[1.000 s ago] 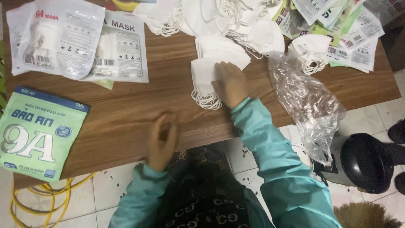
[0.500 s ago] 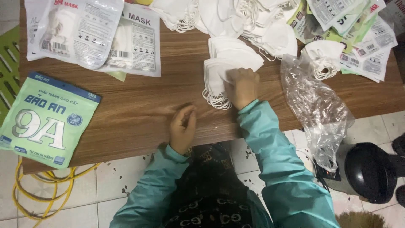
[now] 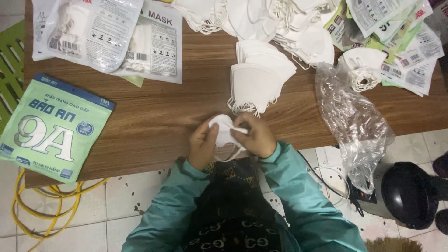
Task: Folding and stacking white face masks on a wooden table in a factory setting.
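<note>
Both hands hold one white face mask (image 3: pixel 224 132) at the near edge of the wooden table (image 3: pixel 154 121). My left hand (image 3: pixel 203 144) grips its left side and my right hand (image 3: pixel 255 136) pinches its right side and ear loop. Just beyond the hands lies a neat stack of folded white masks (image 3: pixel 258 79). A bigger loose heap of white masks (image 3: pixel 261 18) covers the table's far side. Teal sleeves cover both arms.
A green and blue printed pouch (image 3: pixel 51 128) lies at the left, clear printed mask packets (image 3: pixel 107 37) at the far left and more packets (image 3: pixel 401 42) at the far right. A crumpled clear plastic bag (image 3: pixel 357 126) hangs over the right edge. Yellow cable (image 3: pixel 42 205) and a black helmet (image 3: pixel 410 193) lie on the tiled floor.
My right hand left the mask stack and came back to the near edge with a mask. My left hand rose off the table to meet it. The camera moved closer.
</note>
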